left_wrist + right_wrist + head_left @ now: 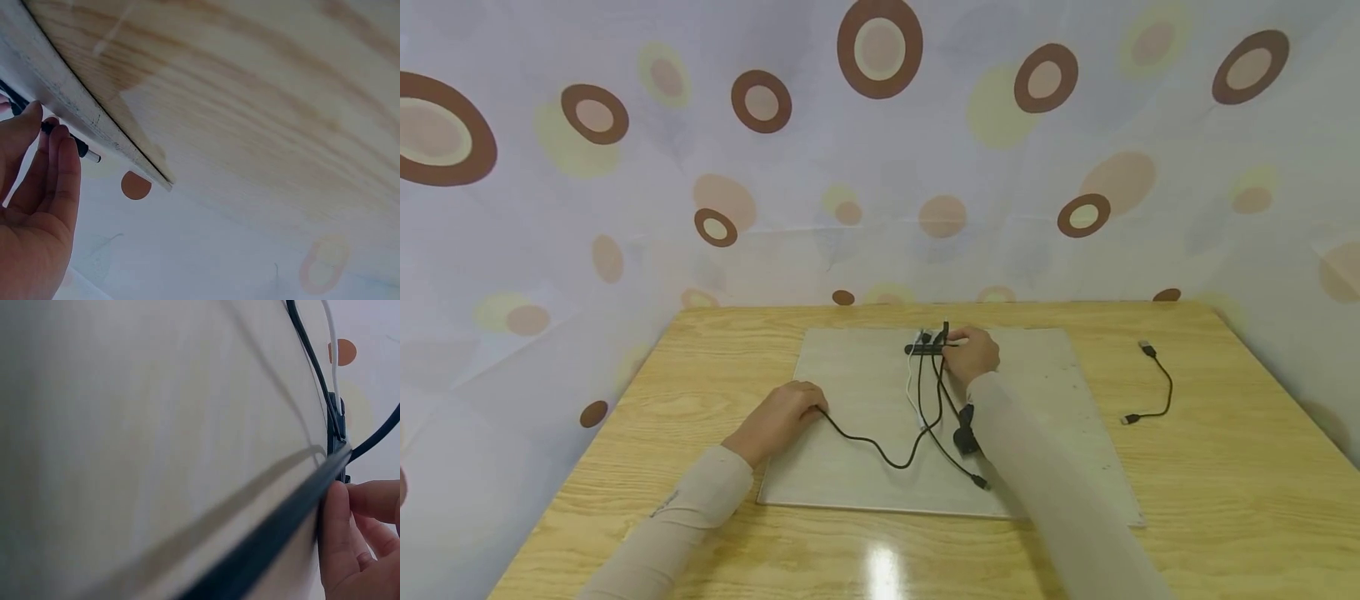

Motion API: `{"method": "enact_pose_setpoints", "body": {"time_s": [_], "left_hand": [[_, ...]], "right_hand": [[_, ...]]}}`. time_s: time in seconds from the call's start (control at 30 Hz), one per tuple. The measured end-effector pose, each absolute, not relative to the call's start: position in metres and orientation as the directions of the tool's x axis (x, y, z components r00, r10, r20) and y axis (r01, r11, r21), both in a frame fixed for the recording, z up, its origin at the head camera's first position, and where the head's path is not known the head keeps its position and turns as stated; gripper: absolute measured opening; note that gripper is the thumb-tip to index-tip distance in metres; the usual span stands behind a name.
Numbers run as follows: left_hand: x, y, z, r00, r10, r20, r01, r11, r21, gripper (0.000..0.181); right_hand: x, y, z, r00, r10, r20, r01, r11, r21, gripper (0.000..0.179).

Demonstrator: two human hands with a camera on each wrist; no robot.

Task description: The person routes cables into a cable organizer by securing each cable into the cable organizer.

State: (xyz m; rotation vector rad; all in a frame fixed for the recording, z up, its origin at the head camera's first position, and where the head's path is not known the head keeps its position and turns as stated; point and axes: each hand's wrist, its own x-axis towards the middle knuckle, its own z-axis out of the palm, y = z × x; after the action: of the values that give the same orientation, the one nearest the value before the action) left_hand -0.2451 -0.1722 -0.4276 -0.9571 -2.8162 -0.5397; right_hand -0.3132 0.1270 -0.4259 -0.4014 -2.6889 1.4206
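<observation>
A black cable (901, 467) runs in a loose curve over the pale board (850, 367). My left hand (786, 412) pinches one end of it near the board's left edge; in the left wrist view a black plug (84, 150) with a silver tip sticks out past the fingers. At the back of the board sits a narrow black cable holder (925, 349), with several black cables and a white cable (910, 383) set in it. My right hand (973, 354) pinches the holder's right end between thumb and fingers, beside the cables.
Near my right forearm lie a black chunky plug (966, 440) and a USB plug (981, 482). A short black USB cable (1168, 383) lies on the wooden table (1210, 458) to the right of the board. A patterned cloth (880, 167) hangs behind the table.
</observation>
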Motion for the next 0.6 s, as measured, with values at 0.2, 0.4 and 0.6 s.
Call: {"method": "enact_pose_setpoints", "body": {"time_s": [0.2,0.4,0.6], "left_hand": [[-0.2453,-0.1712,-0.4269,-0.79,0.576,0.211,0.614,0.735,0.288,0.007],[-0.2448,-0.1714,-0.4254,-0.784,0.587,0.201,0.62,0.734,0.277,0.007],[-0.2442,-0.1728,-0.424,-0.763,0.612,0.208,0.646,0.715,0.266,0.005]], "right_hand": [[-0.3097,0.127,-0.4225,-0.966,0.254,-0.053,0.188,0.543,-0.819,0.027],[-0.3071,0.1247,-0.4186,-0.965,0.255,-0.055,0.191,0.543,-0.818,0.028],[-0.3093,0.1236,-0.4216,-0.962,0.269,-0.04,0.188,0.551,-0.813,0.042]]}}
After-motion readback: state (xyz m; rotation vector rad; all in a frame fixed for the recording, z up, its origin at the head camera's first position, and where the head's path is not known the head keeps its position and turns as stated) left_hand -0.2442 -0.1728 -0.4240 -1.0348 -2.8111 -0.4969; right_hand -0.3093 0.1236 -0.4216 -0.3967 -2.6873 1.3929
